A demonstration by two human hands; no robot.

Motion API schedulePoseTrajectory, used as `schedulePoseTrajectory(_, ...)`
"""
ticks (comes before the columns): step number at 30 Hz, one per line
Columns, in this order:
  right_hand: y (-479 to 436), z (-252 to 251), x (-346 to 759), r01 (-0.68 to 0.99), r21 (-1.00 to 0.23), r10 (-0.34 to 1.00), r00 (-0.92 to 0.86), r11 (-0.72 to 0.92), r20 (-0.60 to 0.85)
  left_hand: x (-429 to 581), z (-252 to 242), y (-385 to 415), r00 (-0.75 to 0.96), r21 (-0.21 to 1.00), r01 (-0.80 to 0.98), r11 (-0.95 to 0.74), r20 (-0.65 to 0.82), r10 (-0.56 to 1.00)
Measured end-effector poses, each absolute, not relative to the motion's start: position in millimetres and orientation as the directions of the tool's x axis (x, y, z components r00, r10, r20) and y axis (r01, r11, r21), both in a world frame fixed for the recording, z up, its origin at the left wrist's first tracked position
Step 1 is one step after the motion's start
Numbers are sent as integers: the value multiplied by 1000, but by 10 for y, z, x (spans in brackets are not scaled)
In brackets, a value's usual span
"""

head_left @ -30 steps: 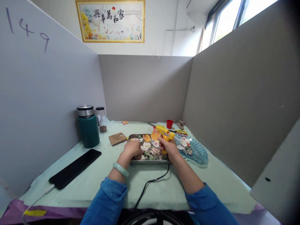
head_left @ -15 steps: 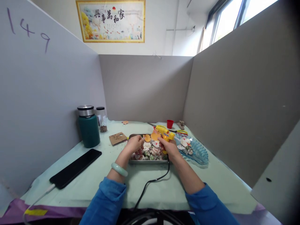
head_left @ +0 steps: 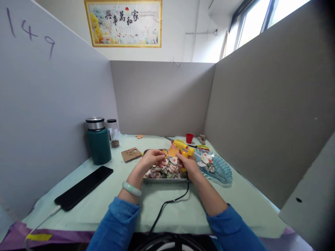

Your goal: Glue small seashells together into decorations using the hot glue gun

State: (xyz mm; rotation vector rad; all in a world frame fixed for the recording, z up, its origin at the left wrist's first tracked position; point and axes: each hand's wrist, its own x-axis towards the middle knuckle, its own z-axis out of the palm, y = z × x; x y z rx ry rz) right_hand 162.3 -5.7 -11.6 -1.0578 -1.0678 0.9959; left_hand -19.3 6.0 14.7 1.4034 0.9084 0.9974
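My right hand [head_left: 188, 164] is wrapped round the handle of a yellow glue gun [head_left: 184, 148], whose black cord runs down to the table's front edge. Over the left part of a metal tray [head_left: 166, 180] is my left hand [head_left: 154, 159], fingers bent and fingertips close together; whatever they hold, if anything, is too small to make out. Shells [head_left: 171, 170] in mixed white, brown and green fill the tray, with orange shells [head_left: 173, 151] at its back. Just right of the glue gun, a blue glass dish [head_left: 222, 170] bears some white shells [head_left: 206, 158].
A green bottle [head_left: 98, 144], a small jar [head_left: 113, 134] and a black phone [head_left: 83, 188] are on the left. Behind the tray lie a brown card [head_left: 131, 154], a red cup [head_left: 189, 138] and yellow-handled scissors [head_left: 202, 147]. Grey partitions enclose the table.
My left hand has moved right and slightly up, over the middle-left of the tray, and now covers part of the orange shells. My right hand and the glue gun have barely moved.
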Motion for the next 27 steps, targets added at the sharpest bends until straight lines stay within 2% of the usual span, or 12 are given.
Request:
schedulePoseTrajectory(6,-65,-102,1626,-138,-972,970,178,191,165,-174,157,62,330,991,-8,-136,131,935)
schedulePoseTrajectory(10,-90,-90,1623,-161,-970,979,129,180,160,-131,174,43,252,981,-4,-193,188,949)
schedulePoseTrajectory(18,-136,-59,1608,-118,-975,981,59,188,182,-57,139,33,174,940,70,-334,318,932)
schedulePoseTrajectory(27,-120,-91,1610,-85,-979,983,1,185,186,4,121,34,90,930,88,-357,350,933)
